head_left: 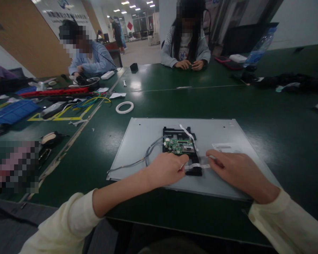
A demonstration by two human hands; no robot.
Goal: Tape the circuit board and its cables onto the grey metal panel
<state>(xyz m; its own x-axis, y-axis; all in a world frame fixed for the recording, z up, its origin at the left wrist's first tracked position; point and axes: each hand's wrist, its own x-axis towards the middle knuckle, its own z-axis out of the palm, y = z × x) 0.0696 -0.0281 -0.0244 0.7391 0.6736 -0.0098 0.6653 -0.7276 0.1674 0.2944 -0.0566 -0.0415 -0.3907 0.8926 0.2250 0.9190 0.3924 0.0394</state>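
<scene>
White ribbon strip [198,165]: lies flat across the near end of the black bracket [180,133], stretched between the person's two hands. Left hand [166,170]: fingers curled, thumb and forefinger pinched on the strip's left end. Right hand [234,170]: palm down on the panel, fingertips pressed on the strip's right end; fingers mostly extended, nothing enclosed in the hand.

Just beyond the strip: small green circuit board [178,145] seated in the black bracket, roughly at the middle of the grey metal panel [148,134]. A second white ribbon [188,134] runs diagonally over the bracket's far right corner. Grey cable [148,155] leaves the board's left side, loops, and trails toward the panel's left edge. White label [224,146] on the panel, just beyond the right hand.

Panel rests flat on the dark green table [254,102]. Further out, left: white tape ring [124,107], then a tangle of coloured wires [92,101] and a blue tray [12,111]. Far side: one seated person [88,56] bent over parts at left, another seated person [185,46] opposite, hands together on the table. Plastic bottle [259,46] at far right.
</scene>
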